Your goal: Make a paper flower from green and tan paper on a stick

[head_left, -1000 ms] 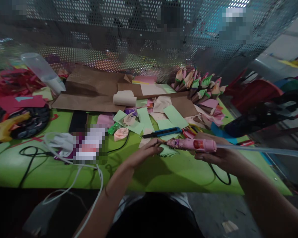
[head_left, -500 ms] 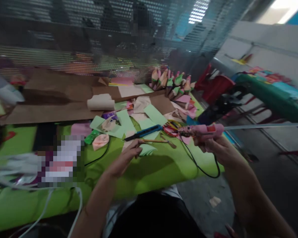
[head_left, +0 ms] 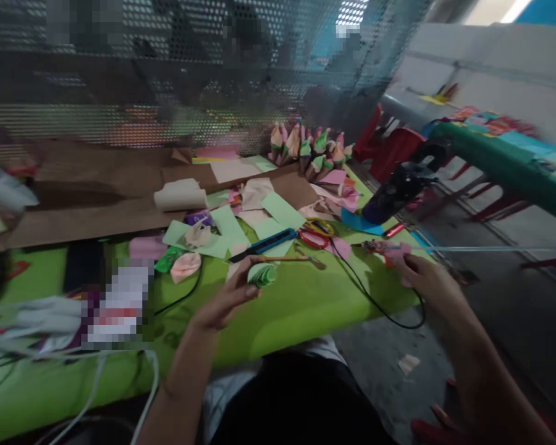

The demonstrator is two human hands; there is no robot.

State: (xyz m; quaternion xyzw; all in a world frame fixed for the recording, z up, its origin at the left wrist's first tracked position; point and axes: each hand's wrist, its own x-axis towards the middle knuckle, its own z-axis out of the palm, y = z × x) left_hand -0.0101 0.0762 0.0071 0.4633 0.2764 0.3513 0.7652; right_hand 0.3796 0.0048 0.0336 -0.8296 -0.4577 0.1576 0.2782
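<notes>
My left hand (head_left: 234, 293) pinches a small fanned piece of light green paper (head_left: 262, 274) above the green table cover. At the table's right edge, my right hand (head_left: 421, 275) has its fingers on the pink glue gun (head_left: 396, 252), which lies low with its nozzle to the left and a clear stick out of its back. A thin brown stick (head_left: 282, 258) lies just beyond the green paper. Behind it are a blue cutter knife (head_left: 272, 242) and red and yellow scissors (head_left: 315, 233).
Paper cones (head_left: 312, 154) stand at the back beside brown paper (head_left: 78, 185). A dark bottle (head_left: 384, 201) is at the right edge. Black cord (head_left: 366, 296) loops over the front edge. White cables (head_left: 97, 377) hang at left. A metal mesh (head_left: 167, 80) rises behind.
My right hand has brought the glue gun down to the table's right edge. The green paper in my left hand now shows its folds more upright. The view has shifted slightly.
</notes>
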